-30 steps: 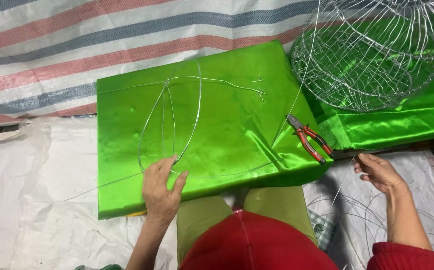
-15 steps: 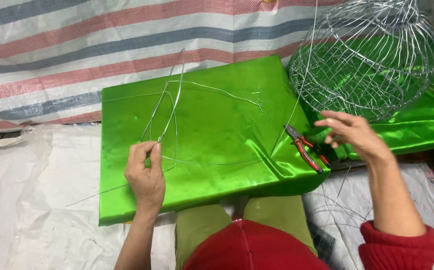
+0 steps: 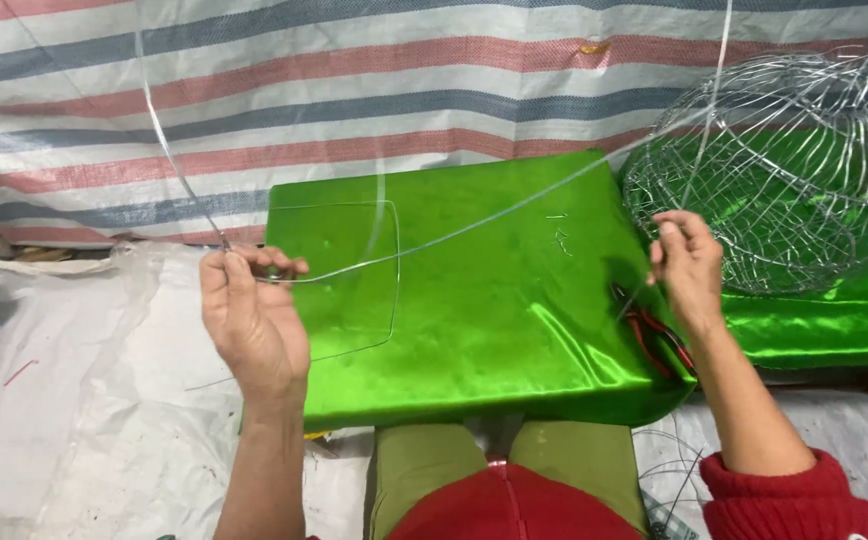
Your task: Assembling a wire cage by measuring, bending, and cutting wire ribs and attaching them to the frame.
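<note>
My left hand (image 3: 250, 312) is raised above the left edge of a block wrapped in shiny green cloth (image 3: 474, 310) and pinches a bent length of thin silver wire (image 3: 384, 255). The wire loops over the green cloth and runs up to the right. My right hand (image 3: 687, 262) pinches a thin wire strand near the block's right edge, beside a round cage of silver wire (image 3: 784, 180). Red-handled pliers (image 3: 654, 335) lie on the cloth just below my right hand.
A striped red, grey and white tarp (image 3: 354, 90) hangs behind. White plastic sheeting (image 3: 84, 400) covers the floor at the left. More green cloth (image 3: 824, 330) lies under the wire cage. Loose wire coils (image 3: 669, 480) sit on the floor at lower right.
My left hand has lifted the bent wire off the green cloth and moved left. My right hand rose from the floor, passed over the pliers and now pinches a wire by the cage.
</note>
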